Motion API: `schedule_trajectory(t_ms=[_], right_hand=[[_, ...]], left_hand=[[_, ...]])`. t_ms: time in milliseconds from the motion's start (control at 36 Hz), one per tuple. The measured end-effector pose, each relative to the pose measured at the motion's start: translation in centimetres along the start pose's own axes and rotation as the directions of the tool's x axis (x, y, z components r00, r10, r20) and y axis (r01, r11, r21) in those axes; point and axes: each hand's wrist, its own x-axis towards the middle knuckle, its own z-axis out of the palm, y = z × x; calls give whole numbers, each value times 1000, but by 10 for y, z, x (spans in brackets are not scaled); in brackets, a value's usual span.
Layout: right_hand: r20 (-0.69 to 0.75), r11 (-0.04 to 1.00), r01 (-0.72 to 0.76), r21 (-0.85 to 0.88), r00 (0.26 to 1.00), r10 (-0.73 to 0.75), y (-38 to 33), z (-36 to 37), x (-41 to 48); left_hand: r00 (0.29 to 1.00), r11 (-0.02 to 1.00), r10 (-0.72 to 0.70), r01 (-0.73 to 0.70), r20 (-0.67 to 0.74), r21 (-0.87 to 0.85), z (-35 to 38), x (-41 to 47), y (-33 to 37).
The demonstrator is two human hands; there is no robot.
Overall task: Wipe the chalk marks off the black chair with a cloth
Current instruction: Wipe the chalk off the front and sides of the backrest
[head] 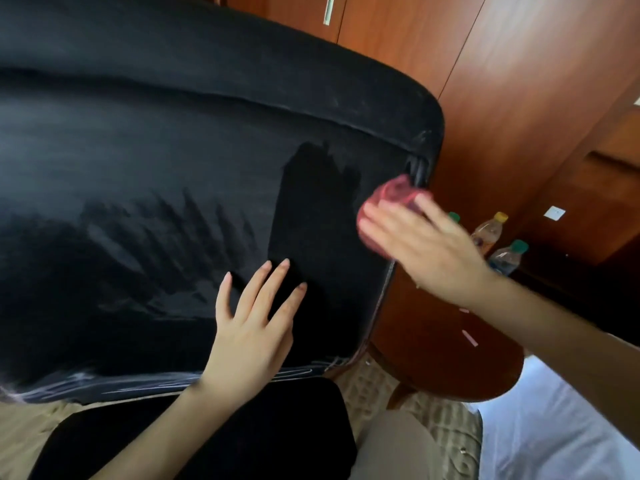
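Note:
The black chair fills the left and middle of the view. Its seat shows pale smeared chalk streaks on the left and a darker patch in the middle. White chalk lines run along its front edge. My left hand rests flat on the seat with straight, spread fingers. My right hand, blurred by motion, presses a crumpled pink cloth against the seat's right edge with extended fingers. Most of the cloth is hidden under that hand.
A round wooden table stands right of the chair, with small pink chalk pieces on it. Three plastic bottles stand behind my right hand. Wooden cabinets line the back. White bedding lies at the lower right.

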Motion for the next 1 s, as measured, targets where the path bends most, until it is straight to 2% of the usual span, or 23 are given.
schedule_trajectory(t_ms=[83,167,250,528,667,778,833,917,1000], right_hand=[[-4,989,-137,49,990,138,11,-4,9],[-22,953,-247,172,967,255,-19,4,4],[-11,929,-302,212,950,311,-55,18,-15],[132,918,-304,254,951,278,-146,39,-71],[251,905,-224,362,958,137,-187,45,-99],[148,849,-202,488,978,147,-167,31,-94],[60,807,-215,550,974,219,-143,18,-84],[-54,718,-311,623,898,437,-100,1,-62],[-171,627,-408,664,733,658,-65,-9,-34]], left_hand=[[1000,1000,-13,13,0,4,3,3,5],[1000,1000,-22,22,0,19,6,3,8],[1000,1000,-21,21,3,23,8,3,9],[1000,998,-29,30,-11,61,11,3,13],[1000,996,-9,11,-17,89,9,3,11],[1000,995,-4,6,-22,104,10,3,9],[999,994,-5,9,-33,110,11,3,10],[999,993,-10,16,-48,113,12,3,12],[998,993,-9,15,-55,114,13,3,12]])
